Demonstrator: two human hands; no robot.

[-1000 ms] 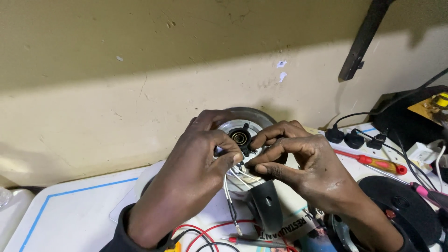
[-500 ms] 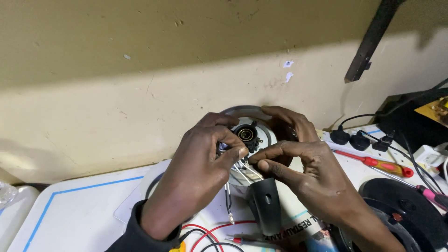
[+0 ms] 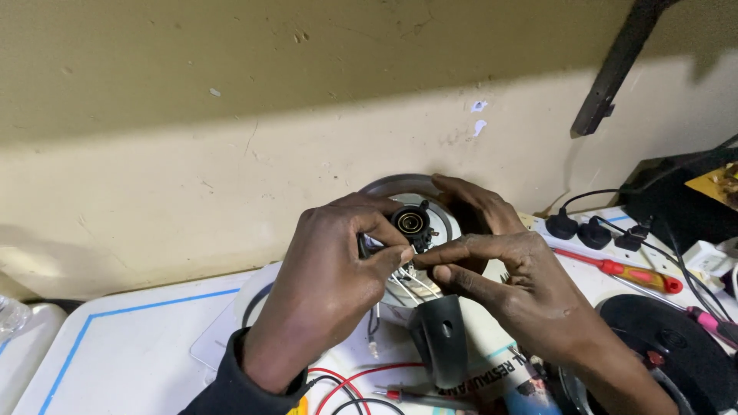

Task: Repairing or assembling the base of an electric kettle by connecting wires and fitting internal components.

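Against the wall at 12 o'clock of the white table (image 3: 138,353), an upturned kettle (image 3: 400,187) lies with its metal base facing the camera and its black handle (image 3: 442,338) pointing toward 6 o'clock. The left hand (image 3: 330,284) pinches the edge of the round black connector (image 3: 413,224) at the base's centre, thumb and forefinger closed on it. The right hand (image 3: 500,269) reaches over from 3 o'clock, its fingertips gripping the thin white wires (image 3: 415,283) just under the connector. The step in hand looks like fitting or freeing those wires at the connector; the next move likely calls for a steady hold from the left hand while the right works a single wire without tugging the others. Counted: 1 kettle, 1 connector, about 3 white wires, though the fingers hide their ends. At 3 o'clock lie 1 red-handled screwdriver (image 3: 623,269) and 3 black plugs (image 3: 593,228); at 4 o'clock sits 1 black round base (image 3: 676,346). Red and black leads (image 3: 361,380) trail at 6 o'clock.
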